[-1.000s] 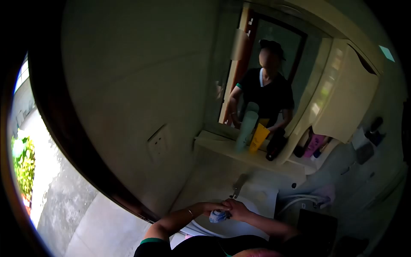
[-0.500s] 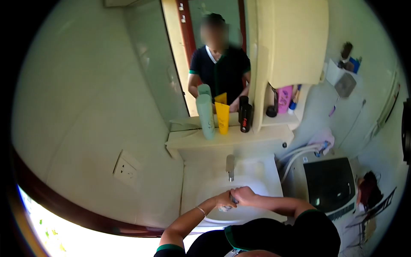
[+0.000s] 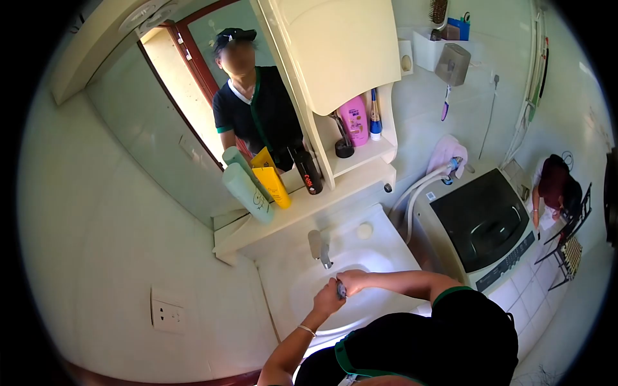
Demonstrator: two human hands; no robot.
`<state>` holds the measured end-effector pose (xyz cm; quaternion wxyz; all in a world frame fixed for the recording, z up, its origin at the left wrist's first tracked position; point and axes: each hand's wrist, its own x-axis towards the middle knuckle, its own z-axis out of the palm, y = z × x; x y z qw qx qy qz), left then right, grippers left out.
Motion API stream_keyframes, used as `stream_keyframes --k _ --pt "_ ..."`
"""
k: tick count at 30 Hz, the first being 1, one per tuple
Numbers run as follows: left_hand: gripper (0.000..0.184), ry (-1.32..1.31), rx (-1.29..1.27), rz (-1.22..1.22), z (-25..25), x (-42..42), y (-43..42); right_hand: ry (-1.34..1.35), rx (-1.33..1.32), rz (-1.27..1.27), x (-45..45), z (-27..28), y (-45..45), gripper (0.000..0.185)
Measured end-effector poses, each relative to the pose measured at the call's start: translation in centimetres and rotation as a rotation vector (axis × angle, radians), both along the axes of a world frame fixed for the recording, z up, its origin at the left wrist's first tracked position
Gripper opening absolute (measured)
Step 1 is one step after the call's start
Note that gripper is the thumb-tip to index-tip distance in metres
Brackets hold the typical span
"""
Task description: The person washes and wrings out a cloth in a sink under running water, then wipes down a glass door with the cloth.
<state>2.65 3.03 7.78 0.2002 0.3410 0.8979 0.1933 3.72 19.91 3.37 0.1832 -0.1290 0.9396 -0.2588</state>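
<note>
Over the white sink (image 3: 380,257), both hands are close together in front of the faucet (image 3: 320,249). My left hand (image 3: 327,298) is closed around a small crumpled grey cloth (image 3: 341,289), most of it hidden by the fingers. My right hand (image 3: 352,281) grips the cloth's other end, just above and to the right of the left hand. The faucet's spout points down toward the basin, a little beyond the hands. A round whitish object (image 3: 365,230) sits on the sink's back right corner.
A ledge (image 3: 347,183) behind the sink holds a pale green bottle (image 3: 248,192), a yellow tube (image 3: 273,185) and a black bottle (image 3: 309,174), below a mirror. To the right stands a washing machine (image 3: 473,222); farther back, another person (image 3: 555,180) is near a chair (image 3: 570,254).
The head view has turned right and tilted, showing more of the washing machine and the other person. Both hands stay on the cloth; the pale part below my left hand no longer shows.
</note>
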Motion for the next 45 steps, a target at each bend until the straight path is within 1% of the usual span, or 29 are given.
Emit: stream_keyframes --k 1,2,3,4,5,6,7,8,9,11,12,13,15,16,17,19,21,25,29,31,32,33,35,36,39,40,42,43,45 --pt "0.059 0.003 0.062 0.000 -0.3 -0.1 -0.3 -0.003 -0.066 -0.063 0.7 1.7 0.1 0.048" --pt "0.059 0.006 0.060 -0.001 -1.3 -0.5 -0.7 -0.004 -0.101 -0.093 1.5 3.5 0.3 0.056" --pt "0.055 -0.408 0.217 0.145 -2.7 -1.0 -1.3 -0.003 -0.137 -0.123 2.3 5.4 0.4 0.065" --pt "0.050 -0.822 0.369 0.294 -3.5 -1.4 -2.0 0.249 -0.070 -0.011 3.3 7.3 0.5 0.073" --pt "0.050 -0.818 0.362 0.297 -3.6 -1.5 -2.8 0.501 -0.003 0.101 4.2 8.7 0.6 0.082" --pt "0.047 -1.083 0.489 0.285 -3.6 -1.5 -3.4 0.505 -0.008 0.101 5.1 9.9 0.7 0.082" --pt "0.044 -1.347 0.617 0.266 -2.6 -1.5 -3.5 0.567 0.002 0.233 5.7 11.0 0.9 0.076" --pt "0.038 -1.421 0.662 0.293 -1.8 -0.8 -3.5 0.625 0.011 0.367 6.1 11.4 0.9 0.071" --pt "0.038 -1.424 0.659 0.298 -1.2 -0.6 -3.2 0.622 0.007 0.366 5.7 10.9 0.9 0.071" --pt "0.030 -1.634 0.553 0.107 -0.5 -0.1 -2.6 0.850 -0.047 0.454 4.5 9.0 0.6 0.053" --pt "0.025 -1.657 0.529 0.007 0.5 -0.4 -2.7 0.879 -0.052 0.490 3.8 8.4 0.1 0.039" --pt "0.027 -1.799 0.467 -0.076 -0.2 -1.3 -2.8 0.911 -0.107 0.503 3.2 8.3 0.0 0.036" --pt "0.025 -1.671 0.322 0.008 -0.5 -2.1 -3.2 0.627 -0.224 0.562 2.2 7.6 -0.3 0.037" --pt "0.023 -1.592 0.256 0.043 0.4 -2.2 -2.8 0.556 -0.182 0.528 1.9 7.5 -0.1 0.037" --pt "0.020 -1.618 0.239 0.070 1.3 -2.3 -2.4 0.483 -0.149 0.491 1.8 6.9 -0.5 0.037" --pt "0.016 -1.508 0.259 0.211 1.9 -2.0 -1.5 0.399 -0.145 0.409 0.9 5.2 -0.6 0.038" --pt "0.013 -1.399 0.300 0.214 0.5 -2.6 -1.0 0.409 -0.282 0.324 -0.2 2.0 -0.3 0.038" --pt "0.014 -1.283 0.273 0.197 -1.5 -4.0 -0.6 0.503 -0.144 0.162 -0.7 0.6 -0.6 0.032" --pt "0.020 -1.170 0.227 0.195 -3.1 -4.9 -1.6 0.399 -0.023 0.060 -0.6 0.7 -1.9 0.024" --pt "0.029 -0.945 0.232 0.001 -4.5 -5.8 -0.7 0.362 0.023 0.068 -0.6 0.9 -1.7 0.023" --pt "0.045 -0.787 0.107 -0.015 -4.6 -5.8 -0.2 0.280 -0.007 0.017 -0.5 0.9 -2.0 0.021" --pt "0.045 -0.794 0.100 -0.019 -5.8 -6.1 0.2 0.273 -0.012 0.010 -0.4 0.8 -1.8 0.021" --pt "0.057 -0.413 0.117 -0.021 -9.2 -6.3 -1.2 0.119 0.082 -0.076 -0.5 -0.3 -2.9 0.019" --pt "0.062 -0.274 0.069 -0.111 -5.1 -4.6 -0.6 0.045 0.079 -0.092 -0.6 -0.6 -3.1 0.020" --pt "0.064 -0.161 0.079 -0.277 -4.8 -4.3 -0.9 -0.069 -0.047 -0.056 -1.1 -3.8 -3.4 0.031" --pt "0.064 -0.151 -0.011 -0.309 -4.2 -4.1 -0.9 -0.071 -0.041 -0.060 -0.9 -4.9 -3.7 0.031" --pt "0.061 -0.102 -0.005 -0.383 -4.2 -4.5 -1.1 0.045 -0.282 -0.252 0.2 -5.4 -4.2 0.018" --pt "0.058 -0.055 -0.013 -0.453 -4.2 -4.7 -1.5 0.044 -0.280 -0.243 0.4 -5.6 -4.1 0.018" --pt "0.054 -0.042 -0.086 -0.475 -2.4 -4.5 -1.2 0.081 -0.491 -0.303 0.3 -8.1 -5.3 0.018"
